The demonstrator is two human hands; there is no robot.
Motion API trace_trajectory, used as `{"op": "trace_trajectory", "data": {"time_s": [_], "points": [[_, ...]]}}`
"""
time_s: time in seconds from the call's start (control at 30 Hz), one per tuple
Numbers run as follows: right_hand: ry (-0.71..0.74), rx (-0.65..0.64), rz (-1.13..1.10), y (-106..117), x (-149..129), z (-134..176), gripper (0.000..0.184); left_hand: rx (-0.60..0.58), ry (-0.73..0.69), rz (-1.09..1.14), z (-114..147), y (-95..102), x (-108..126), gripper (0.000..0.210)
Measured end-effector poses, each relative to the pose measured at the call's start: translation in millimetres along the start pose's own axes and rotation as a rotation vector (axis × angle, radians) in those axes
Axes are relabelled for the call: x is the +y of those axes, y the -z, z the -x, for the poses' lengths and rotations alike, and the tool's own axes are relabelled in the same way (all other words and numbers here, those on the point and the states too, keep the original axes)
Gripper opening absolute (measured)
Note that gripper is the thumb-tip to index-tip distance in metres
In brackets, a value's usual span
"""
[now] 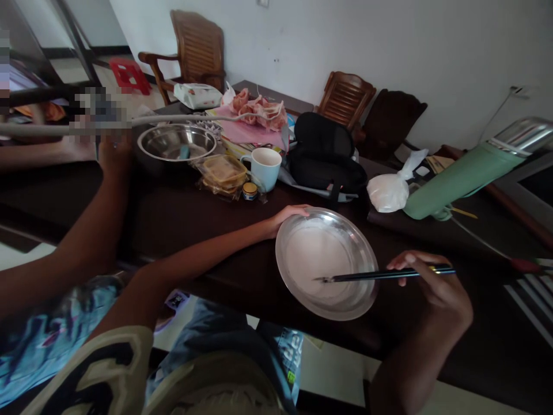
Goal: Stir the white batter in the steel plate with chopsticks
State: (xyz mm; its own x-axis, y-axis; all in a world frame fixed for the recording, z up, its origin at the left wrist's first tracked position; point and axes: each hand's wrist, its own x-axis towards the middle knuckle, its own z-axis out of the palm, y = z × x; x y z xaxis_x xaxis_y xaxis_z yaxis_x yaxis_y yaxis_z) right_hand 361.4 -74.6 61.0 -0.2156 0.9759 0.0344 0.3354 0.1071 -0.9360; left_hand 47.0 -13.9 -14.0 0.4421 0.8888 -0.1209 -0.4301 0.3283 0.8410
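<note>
A shiny metal bowl (368,252) stands at the table's near edge, with a pale, milky mixture (317,253) spread over its bottom. My left hand (288,218) grips the bowl's upper left rim, thumb and fingers around the edge. Dark chopsticks (358,276) with a gold band are pinched in my right hand (425,271), to the right of the bowl. Their tips reach down into the mixture, and a little of it seems to cling there.
Behind the bowl stand a white mug (265,168), a small gold-lidded jar (249,191), plastic-wrapped food (222,173) and a black case (326,155). A tied white bag (387,192) and a green thermos (466,176) are at right. A person's arm (93,213) rests near another metal bowl (149,150).
</note>
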Motion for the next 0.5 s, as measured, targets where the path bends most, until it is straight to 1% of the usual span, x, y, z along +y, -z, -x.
{"op": "trace_trajectory", "data": {"time_s": [0.07, 0.1, 0.13, 0.17, 0.23, 0.27, 0.3, 0.33, 0.37, 0.43, 0.47, 0.5], "points": [[0.016, 0.181, -0.015, 1, 2, -3, 0.031, 0.004, 0.008, 0.002, 0, -0.3, 0, 0.031], [0.024, 0.238, -0.013, -1, 3, -4, 0.029, 0.003, 0.008, 0.005, 1, -0.4, 0, 0.03], [0.028, 0.241, -0.005, -4, 3, -5, 0.026, -0.001, 0.006, 0.009, 1, -0.3, 0, 0.03], [0.032, 0.186, 0.006, -7, 1, -5, 0.025, -0.005, 0.003, 0.011, 0, -0.2, 0, 0.03], [0.03, -0.006, 0.018, -11, -2, -3, 0.026, -0.008, -0.001, 0.009, 0, 0.4, 0, 0.029], [0.02, -0.08, 0.022, -11, -3, -1, 0.028, -0.006, -0.001, 0.005, 0, 0.7, 0, 0.029], [0.008, -0.109, 0.023, -10, -4, 1, 0.031, -0.003, -0.001, 0.001, 0, 0.9, 0, 0.029], [-0.002, -0.083, 0.018, -7, -4, 2, 0.033, 0.001, 0.001, -0.003, -1, 1.0, -1, 0.029], [-0.01, -0.01, 0.016, -4, -3, 2, 0.034, 0.004, 0.005, -0.005, 0, 1.0, -1, 0.029], [-0.017, 0.181, 0.027, 1, 0, 0, 0.032, 0.008, 0.012, -0.005, 0, 0.5, 0, 0.03], [-0.01, 0.252, 0.033, 1, 1, -2, 0.031, 0.01, 0.015, -0.005, 0, -0.1, 0, 0.03], [0.0, 0.283, 0.039, -1, 2, -3, 0.03, 0.011, 0.014, -0.003, 1, -0.7, 1, 0.03]]}}
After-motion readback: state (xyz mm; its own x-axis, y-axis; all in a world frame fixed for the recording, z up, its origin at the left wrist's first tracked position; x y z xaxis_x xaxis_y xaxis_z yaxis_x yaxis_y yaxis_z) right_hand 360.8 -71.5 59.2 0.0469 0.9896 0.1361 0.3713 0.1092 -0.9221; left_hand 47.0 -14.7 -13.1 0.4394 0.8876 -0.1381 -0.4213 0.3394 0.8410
